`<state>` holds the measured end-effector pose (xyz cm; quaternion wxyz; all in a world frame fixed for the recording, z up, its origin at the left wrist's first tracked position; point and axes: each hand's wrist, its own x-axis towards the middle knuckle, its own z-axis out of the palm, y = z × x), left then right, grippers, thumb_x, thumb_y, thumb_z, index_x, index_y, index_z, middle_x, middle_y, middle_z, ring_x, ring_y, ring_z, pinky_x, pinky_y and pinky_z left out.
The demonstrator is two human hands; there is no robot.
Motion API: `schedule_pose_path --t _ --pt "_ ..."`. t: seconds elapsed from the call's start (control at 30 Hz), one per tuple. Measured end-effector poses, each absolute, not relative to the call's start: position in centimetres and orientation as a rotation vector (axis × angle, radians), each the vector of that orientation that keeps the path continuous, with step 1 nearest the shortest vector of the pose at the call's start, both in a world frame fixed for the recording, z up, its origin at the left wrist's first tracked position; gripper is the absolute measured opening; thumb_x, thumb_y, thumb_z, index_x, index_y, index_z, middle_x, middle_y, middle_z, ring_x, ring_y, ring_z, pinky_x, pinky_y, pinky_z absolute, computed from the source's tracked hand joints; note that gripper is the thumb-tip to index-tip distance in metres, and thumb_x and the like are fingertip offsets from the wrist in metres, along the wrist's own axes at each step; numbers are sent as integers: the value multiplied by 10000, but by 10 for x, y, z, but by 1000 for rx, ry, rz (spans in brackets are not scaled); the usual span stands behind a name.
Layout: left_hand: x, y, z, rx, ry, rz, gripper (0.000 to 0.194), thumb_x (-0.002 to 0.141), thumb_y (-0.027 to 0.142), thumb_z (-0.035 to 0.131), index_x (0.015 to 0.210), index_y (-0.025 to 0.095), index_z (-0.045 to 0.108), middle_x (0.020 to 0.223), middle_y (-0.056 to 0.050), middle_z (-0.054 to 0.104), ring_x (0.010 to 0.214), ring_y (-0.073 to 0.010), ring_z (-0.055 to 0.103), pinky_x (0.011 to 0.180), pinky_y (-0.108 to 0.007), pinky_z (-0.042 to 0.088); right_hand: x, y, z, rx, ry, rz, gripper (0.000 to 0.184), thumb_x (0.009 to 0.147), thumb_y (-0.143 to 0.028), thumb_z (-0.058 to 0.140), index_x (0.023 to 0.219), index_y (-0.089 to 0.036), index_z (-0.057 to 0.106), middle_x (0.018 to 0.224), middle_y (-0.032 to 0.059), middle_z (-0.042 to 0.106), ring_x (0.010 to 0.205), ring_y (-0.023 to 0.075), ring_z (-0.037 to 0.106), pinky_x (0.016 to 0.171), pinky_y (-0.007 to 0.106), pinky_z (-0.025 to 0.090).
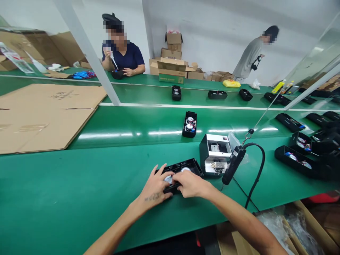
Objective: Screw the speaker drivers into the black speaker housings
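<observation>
A black speaker housing [196,165], open side up, lies on the green bench in front of me. Two round silver speaker drivers [168,179] show inside it, partly covered by my fingers. My left hand [156,186] grips the housing's left end, thumb at the near side and some fingers raised over the far side. Bent down into the middle of the housing, the fingers of my right hand [191,183] are pressed together between the drivers. Whatever they pinch is hidden.
A screw feeder [215,156] stands right of the housing. An electric screwdriver [233,164] hangs by it on a cable. Another housing [189,124] lies on the belt; several more [294,159] crowd the right. Flat cardboard [47,117] lies left. Two people [123,58] are across the line.
</observation>
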<state>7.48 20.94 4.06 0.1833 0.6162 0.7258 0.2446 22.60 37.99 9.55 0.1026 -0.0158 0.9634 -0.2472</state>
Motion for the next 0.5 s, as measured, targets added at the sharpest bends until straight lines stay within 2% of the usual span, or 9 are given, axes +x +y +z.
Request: schedule_pose_path --t 0.1,0.17,0.2,0.3,0.4,0.5 --pt "51 227 63 1553 1970 607 153 679 355 917 743 279 801 1377 -26 740 1486 -440 525 1282 -621 335 205 394 109 -39 2806 -811 515 828 -152 796 1328 -221 692 1081 35 825 966 244 762 758 289 447" --pt "40 235 73 1521 1945 589 222 689 440 896 691 257 772 1342 -19 743 1295 -357 669 1134 -462 494 192 399 115 -16 2779 -765 554 809 -214 837 1346 -236 700 1039 29 827 937 247 764 705 277 420" --pt "36 237 77 1505 1933 583 256 689 473 886 683 249 762 1323 -14 745 1188 -309 709 1037 -391 533 186 401 117 0 2765 -728 533 801 -243 848 1319 -232 722 1004 31 825 916 249 761 676 274 406" --pt "30 241 80 1456 1912 572 311 679 522 861 665 237 735 1284 1 749 1030 -236 719 859 -291 529 174 402 119 1 2725 -674 479 778 -328 876 1232 -213 771 914 35 806 861 244 746 602 271 369" --pt "29 242 80 1418 1903 571 325 681 527 844 641 235 708 1276 10 750 1007 -226 704 821 -276 508 168 401 119 -2 2700 -670 453 773 -385 886 1176 -201 789 858 32 791 826 240 738 552 274 333" --pt "29 244 80 1393 1896 576 340 675 543 840 632 238 695 1271 20 752 1000 -222 690 816 -276 493 167 400 121 8 2706 -665 465 776 -386 889 1193 -203 795 887 35 800 841 240 740 571 272 347"
